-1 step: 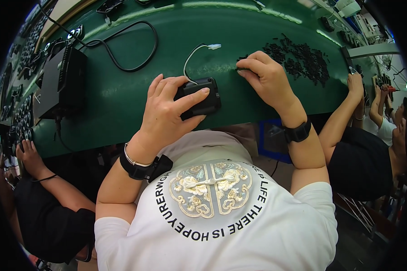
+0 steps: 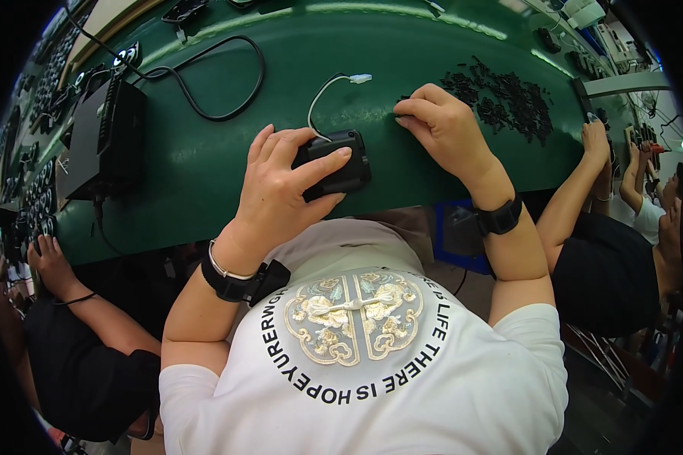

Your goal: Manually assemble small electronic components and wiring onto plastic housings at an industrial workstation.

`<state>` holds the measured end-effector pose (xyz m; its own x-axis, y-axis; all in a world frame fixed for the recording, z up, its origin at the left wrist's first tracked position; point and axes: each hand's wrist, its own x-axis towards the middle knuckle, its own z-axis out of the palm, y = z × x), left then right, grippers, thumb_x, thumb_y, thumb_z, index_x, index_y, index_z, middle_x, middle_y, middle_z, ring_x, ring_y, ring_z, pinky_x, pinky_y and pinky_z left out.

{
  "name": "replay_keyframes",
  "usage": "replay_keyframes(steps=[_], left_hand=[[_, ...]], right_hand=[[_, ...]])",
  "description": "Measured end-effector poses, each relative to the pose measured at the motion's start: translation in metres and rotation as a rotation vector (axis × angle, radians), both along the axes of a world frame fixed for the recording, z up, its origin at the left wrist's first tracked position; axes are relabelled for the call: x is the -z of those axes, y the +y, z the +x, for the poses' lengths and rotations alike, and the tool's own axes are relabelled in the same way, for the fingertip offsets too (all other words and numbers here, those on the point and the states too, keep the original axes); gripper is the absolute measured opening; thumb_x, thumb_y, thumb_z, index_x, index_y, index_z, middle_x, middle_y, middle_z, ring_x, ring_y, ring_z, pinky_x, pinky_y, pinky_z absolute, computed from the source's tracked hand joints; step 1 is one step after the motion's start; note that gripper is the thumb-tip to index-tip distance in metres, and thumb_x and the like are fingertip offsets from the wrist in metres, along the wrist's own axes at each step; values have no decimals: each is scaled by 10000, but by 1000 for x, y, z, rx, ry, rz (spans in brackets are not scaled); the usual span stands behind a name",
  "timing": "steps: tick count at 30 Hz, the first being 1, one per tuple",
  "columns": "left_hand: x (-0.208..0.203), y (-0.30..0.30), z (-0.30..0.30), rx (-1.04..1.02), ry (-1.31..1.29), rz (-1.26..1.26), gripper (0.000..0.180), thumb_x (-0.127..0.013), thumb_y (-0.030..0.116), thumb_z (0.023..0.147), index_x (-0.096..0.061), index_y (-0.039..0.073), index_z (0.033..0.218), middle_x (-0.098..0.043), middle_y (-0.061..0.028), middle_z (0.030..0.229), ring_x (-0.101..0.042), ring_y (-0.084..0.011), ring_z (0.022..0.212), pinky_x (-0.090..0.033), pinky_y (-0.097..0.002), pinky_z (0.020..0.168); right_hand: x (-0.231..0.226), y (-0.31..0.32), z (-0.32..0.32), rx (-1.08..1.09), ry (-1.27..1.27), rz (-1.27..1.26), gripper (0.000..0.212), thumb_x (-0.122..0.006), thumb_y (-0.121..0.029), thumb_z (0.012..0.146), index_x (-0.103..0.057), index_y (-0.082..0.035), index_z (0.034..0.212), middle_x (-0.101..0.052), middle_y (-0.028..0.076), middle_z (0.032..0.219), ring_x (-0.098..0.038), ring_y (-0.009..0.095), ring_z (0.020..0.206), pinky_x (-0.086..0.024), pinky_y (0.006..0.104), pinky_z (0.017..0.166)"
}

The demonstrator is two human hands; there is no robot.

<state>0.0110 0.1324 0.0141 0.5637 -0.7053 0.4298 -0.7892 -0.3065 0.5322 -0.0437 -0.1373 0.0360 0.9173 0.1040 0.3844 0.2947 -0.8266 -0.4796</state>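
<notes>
**On the green bench (image 2: 205,171), one hand holds a black case (image 2: 343,179) and one hand pinches**

Think of the black case as the middle of a clock, with 12 at the top of the view. The bench is the biggest thing, and it carries all the rest.

Far off at 9 o'clock sits a big black box (image 2: 102,140). It looks set to the side so the middle has room. A thick black cord (image 2: 262,68) lies in a loop at 10 o'clock, well apart from both hands, so it seems out of their way.

At 2 o'clock, past the right hand (image 2: 444,129), is a loose pile (image 2: 512,106) of tiny black pieces. They lie spread out, maybe so that single ones are easy to pick.

The left hand (image 2: 284,171) comes in from 8 o'clock and is closed around the case. One finger lies over the top and the thumb is at the lower edge. That grip likely keeps the case from sliding. The case is on the near part of the bench, right in front of the person, where it is easy to see and reach.

The right hand is at 2 o'clock, between the case and the pile. Its thumb and first finger are pinched on a dark bit (image 2: 399,115), too small for me to tell what it is. A tiny thing seems to need just fingertips.

Thin wires (image 2: 311,106) bend up from the case to a white plug (image 2: 360,78) at 12 o'clock, clear of the fingertips.
</notes>
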Motion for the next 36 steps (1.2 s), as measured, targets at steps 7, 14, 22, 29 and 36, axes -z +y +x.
replay_keyframes(steps=[7,14,22,29,36], left_hand=[[-2,3,-1,-7,36,23,553,-849,210,605,-714,264,1138,-576,-114,1191,-538,-315,1140,-308,-566,1082],[-2,5,-2,-26,16,55,518,-854,226,597,-723,257,1097,-569,-111,1211,-504,-332,1189,-276,-584,1094],[0,1,-4,-32,9,52,480,-853,230,600,-725,244,1062,-566,-112,1218,-498,-335,1194,-271,-593,1095],[-6,1,-4,-26,29,54,503,-853,226,605,-722,262,1090,-571,-112,1204,-503,-340,1179,-275,-603,1088],[-6,0,-3,-23,30,47,544,-855,217,609,-715,290,1130,-576,-113,1187,-510,-343,1159,-284,-604,1081]], right_hand=[[-12,14,6,-143,50,-192,114,-664,5,851,-633,-22,959,-589,68,822,-600,194,698,-498,303,643],[-22,77,20,-335,127,443,64,-650,-6,852,-628,-30,908,-538,73,957,-549,219,843,-473,300,730],[-11,79,33,-211,280,270,74,-679,-33,836,-655,-24,906,-546,83,1023,-565,218,925,-478,319,784],[-18,62,23,-167,114,285,97,-688,-32,830,-695,-32,926,-594,76,977,-601,220,876,-491,301,740],[-13,-4,11,66,100,-23,89,-679,-19,828,-685,-30,916,-615,75,865,-617,242,758,-508,319,676]])
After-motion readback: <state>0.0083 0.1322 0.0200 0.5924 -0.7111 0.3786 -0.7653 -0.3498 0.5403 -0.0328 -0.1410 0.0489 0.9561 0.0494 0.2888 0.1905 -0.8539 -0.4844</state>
